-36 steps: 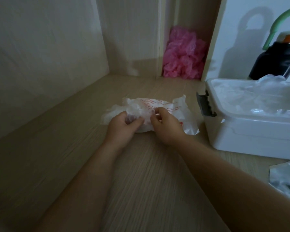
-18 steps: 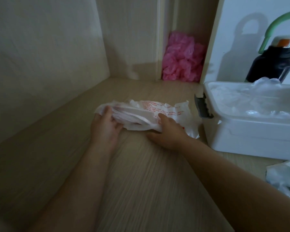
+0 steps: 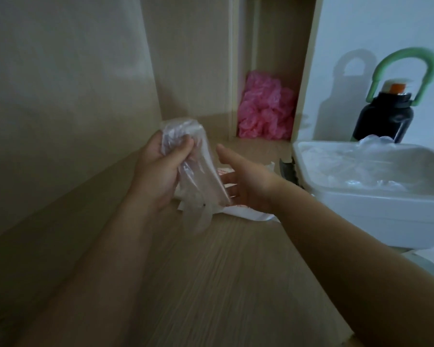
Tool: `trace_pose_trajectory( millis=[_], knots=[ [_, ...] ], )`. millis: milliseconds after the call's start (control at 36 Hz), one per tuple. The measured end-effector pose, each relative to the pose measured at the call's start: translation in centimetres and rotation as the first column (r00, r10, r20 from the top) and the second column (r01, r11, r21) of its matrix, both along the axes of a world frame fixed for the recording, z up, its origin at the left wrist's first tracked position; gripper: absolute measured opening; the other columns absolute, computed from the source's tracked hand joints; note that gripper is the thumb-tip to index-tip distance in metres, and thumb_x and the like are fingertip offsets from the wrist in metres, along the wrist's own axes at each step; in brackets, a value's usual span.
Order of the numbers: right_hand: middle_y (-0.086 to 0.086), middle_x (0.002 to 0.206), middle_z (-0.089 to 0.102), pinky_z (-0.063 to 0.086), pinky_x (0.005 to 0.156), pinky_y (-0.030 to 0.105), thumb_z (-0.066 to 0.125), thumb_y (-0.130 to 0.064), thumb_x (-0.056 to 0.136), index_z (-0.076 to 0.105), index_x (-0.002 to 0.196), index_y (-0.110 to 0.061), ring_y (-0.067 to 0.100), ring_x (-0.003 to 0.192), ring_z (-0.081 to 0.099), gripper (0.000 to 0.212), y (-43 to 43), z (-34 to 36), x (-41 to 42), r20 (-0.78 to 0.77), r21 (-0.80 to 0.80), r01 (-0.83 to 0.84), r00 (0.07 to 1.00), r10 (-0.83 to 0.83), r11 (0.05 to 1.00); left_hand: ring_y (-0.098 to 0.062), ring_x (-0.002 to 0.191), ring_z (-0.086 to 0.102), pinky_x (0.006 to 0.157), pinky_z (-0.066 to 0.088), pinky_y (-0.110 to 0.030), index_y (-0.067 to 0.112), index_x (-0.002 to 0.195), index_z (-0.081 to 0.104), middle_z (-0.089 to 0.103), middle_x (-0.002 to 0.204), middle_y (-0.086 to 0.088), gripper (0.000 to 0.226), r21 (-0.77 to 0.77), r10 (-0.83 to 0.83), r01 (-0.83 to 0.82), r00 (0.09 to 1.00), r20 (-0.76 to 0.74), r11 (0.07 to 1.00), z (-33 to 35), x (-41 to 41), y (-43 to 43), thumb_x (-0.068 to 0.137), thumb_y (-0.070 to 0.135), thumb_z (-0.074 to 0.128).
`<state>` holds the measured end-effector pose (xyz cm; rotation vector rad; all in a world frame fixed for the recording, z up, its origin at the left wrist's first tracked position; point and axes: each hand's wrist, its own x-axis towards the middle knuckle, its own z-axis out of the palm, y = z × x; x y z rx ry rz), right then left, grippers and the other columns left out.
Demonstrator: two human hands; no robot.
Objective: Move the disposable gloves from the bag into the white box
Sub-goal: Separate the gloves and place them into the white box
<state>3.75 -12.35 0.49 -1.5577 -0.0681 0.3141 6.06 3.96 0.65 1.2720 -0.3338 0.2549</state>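
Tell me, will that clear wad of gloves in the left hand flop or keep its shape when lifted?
Probably floppy: the disposable gloves droop in loose strips below the left hand gripping them. Likely very light, since the thin see-through film crumples within one hand. Possibly slippery: the film looks glossy, so layers may slide apart.
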Motion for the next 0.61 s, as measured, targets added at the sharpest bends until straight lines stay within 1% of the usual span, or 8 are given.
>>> trace_pose_trajectory(
  millis=[83, 139, 194, 250, 306, 361, 472, 611],
  knots=[
    [0.016, 0.131, 0.053, 0.048, 0.096, 0.047, 0.062, -0.066, 0.074, 0.046, 0.137, -0.023, 0.039, 0.114, 0.057, 0.078, -0.7, 0.2, -0.1, -0.035, 0.08, -0.014, 0.999, 0.017, 0.997, -0.029, 0.098, 0.067, 0.082, 0.053, -0.037, 0.003, 0.116, 0.061, 0.069, 0.108, -0.017, 0.046, 0.09, -0.134, 0.137, 0.99, -0.045, 0.986, 0.5, -0.4, -0.3, 0.076, 0.02, 0.074],
    [0.009, 0.139, 0.047, 0.043, 0.101, 0.05, 0.072, -0.07, 0.059, 0.034, 0.145, -0.029, 0.034, 0.122, 0.051, 0.103, -1.1, 0.5, -0.2, -0.018, 0.081, 0.017, 1.0, -0.015, 0.997, -0.028, 0.099, 0.067, 0.083, 0.054, -0.036, 0.005, 0.116, 0.062, 0.07, 0.108, -0.016, 0.043, 0.137, -0.193, 0.204, 0.977, -0.085, 0.969, 0.5, -0.7, -0.4, 0.076, 0.019, 0.071],
    [0.003, 0.143, 0.046, 0.041, 0.103, 0.05, 0.076, -0.073, 0.052, 0.03, 0.146, -0.033, 0.028, 0.126, 0.049, 0.113, -1.4, 0.7, -0.5, 0.002, 0.074, 0.034, 0.999, -0.034, 0.997, -0.026, 0.097, 0.068, 0.083, 0.055, -0.036, 0.009, 0.112, 0.063, 0.071, 0.105, -0.013, 0.04, 0.137, -0.272, 0.288, 0.954, -0.127, 0.948, 0.4, -1.0, -0.5, 0.075, 0.021, 0.069],
    [0.001, 0.133, 0.057, 0.043, 0.101, 0.047, 0.078, -0.068, 0.057, 0.044, 0.139, -0.028, 0.024, 0.12, 0.056, 0.098, -1.7, 0.6, -0.9, 0.051, 0.038, 0.06, 0.997, -0.062, 0.997, -0.025, 0.096, 0.068, 0.085, 0.056, -0.036, 0.012, 0.109, 0.065, 0.071, 0.104, -0.013, 0.035, 0.117, -0.329, 0.347, 0.932, -0.152, 0.93, 0.3, -1.3, -0.5, 0.076, 0.022, 0.073],
    [0.002, 0.106, 0.071, 0.053, 0.089, 0.039, 0.077, -0.047, 0.073, 0.063, 0.117, -0.019, 0.02, 0.098, 0.068, 0.054, -2.1, 0.8, -1.5, 0.179, -0.018, 0.145, 0.974, -0.14, 0.989, -0.024, 0.095, 0.068, 0.084, 0.057, -0.036, 0.013, 0.105, 0.067, 0.071, 0.102, -0.012, 0.03, 0.135, -0.284, 0.303, 0.948, -0.145, 0.943, 0.0, -1.3, -0.8, 0.076, 0.019, 0.074],
    [0.003, 0.089, 0.073, 0.058, 0.078, 0.033, 0.073, -0.03, 0.082, 0.069, 0.099, -0.014, 0.018, 0.083, 0.07, 0.024, -2.4, 0.7, -1.7, 0.291, -0.067, 0.259, 0.929, -0.229, 0.964, -0.023, 0.094, 0.069, 0.081, 0.054, -0.034, 0.013, 0.101, 0.069, 0.073, 0.1, -0.011, 0.033, 0.194, -0.15, 0.172, 0.981, -0.125, 0.966, -0.3, -1.1, -0.9, 0.069, 0.022, 0.074],
    [-0.001, 0.075, 0.067, 0.055, 0.061, 0.024, 0.068, -0.018, 0.087, 0.069, 0.089, -0.014, 0.011, 0.062, 0.06, 0.005, -2.1, 1.4, -1.7, 0.42, -0.12, 0.436, 0.837, -0.352, 0.892, -0.022, 0.086, 0.07, 0.082, 0.053, -0.036, 0.016, 0.086, 0.075, 0.075, 0.092, -0.007, 0.03, 0.234, 0.053, -0.017, 0.987, -0.149, 0.972, -1.0, -0.3, -0.4, 0.064, 0.036, 0.078],
    [-0.004, 0.073, 0.063, 0.052, 0.065, 0.03, 0.062, -0.024, 0.091, 0.069, 0.089, -0.013, 0.014, 0.07, 0.06, 0.013, -2.3, 2.6, -1.4, 0.575, -0.232, 0.597, 0.721, -0.387, 0.768, -0.02, 0.077, 0.063, 0.076, 0.049, -0.036, 0.015, 0.078, 0.073, 0.071, 0.084, -0.008, 0.016, 0.269, 0.115, -0.069, 0.981, -0.159, 0.961, -0.5, -0.2, -0.6, 0.086, 0.029, 0.07]
  ],
)
